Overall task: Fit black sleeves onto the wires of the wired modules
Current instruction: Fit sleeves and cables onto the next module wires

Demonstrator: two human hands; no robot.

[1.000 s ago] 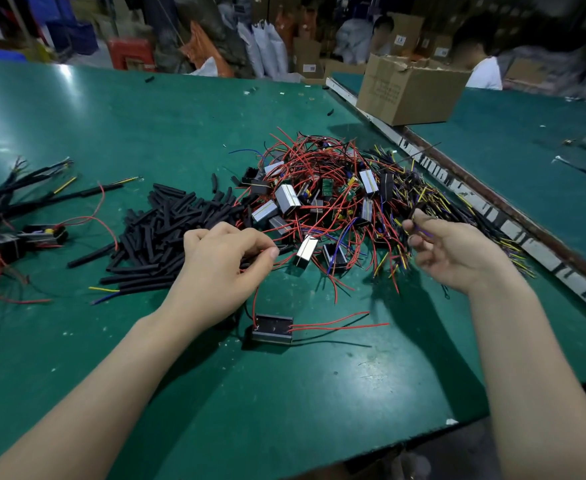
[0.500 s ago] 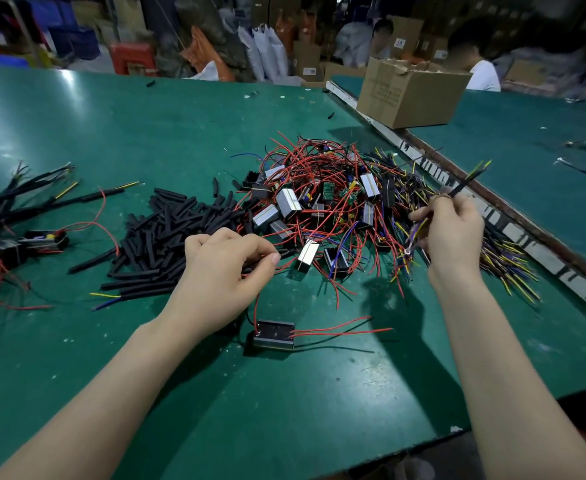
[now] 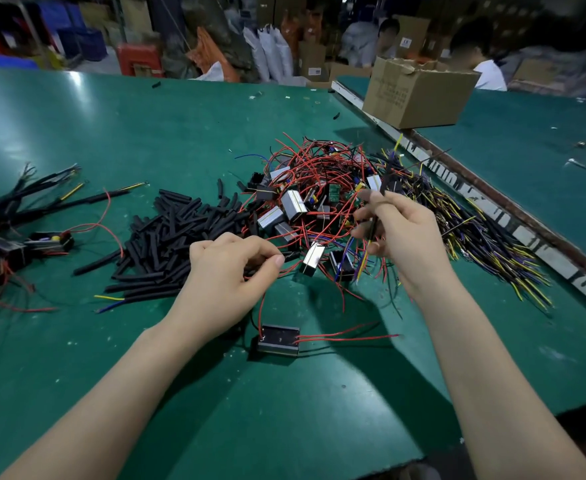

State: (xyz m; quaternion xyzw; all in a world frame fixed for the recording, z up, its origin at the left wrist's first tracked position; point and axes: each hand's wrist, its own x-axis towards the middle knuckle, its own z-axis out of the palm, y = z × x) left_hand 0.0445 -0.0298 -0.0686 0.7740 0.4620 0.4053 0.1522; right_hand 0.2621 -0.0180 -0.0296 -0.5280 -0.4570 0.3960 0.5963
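1. Module (image 3: pixel 279 340) — one unit lies alone on the green table (image 3: pixel 146 133), just below the left hand; three red leads are visible, two running right, one rising toward the left hand.
2. Module heap (image 3: pixel 305 209) — too tangled to count; about six silver-cased units show among red wires.
3. Black sleeves (image 3: pixel 177 237) — one loose pile, dozens of pieces, left of the heap.
4. Left hand (image 3: pixel 229 271) — fingers curled, thumb and forefinger pinching the rising red lead, above the sleeve pile's edge.
5. Right hand (image 3: pixel 402 233) — raised over the heap, fingers curled, grasping a black sleeve (image 3: pixel 374 226) held nearly upright.
6. One cardboard box (image 3: pixel 419 95) stands at the far right
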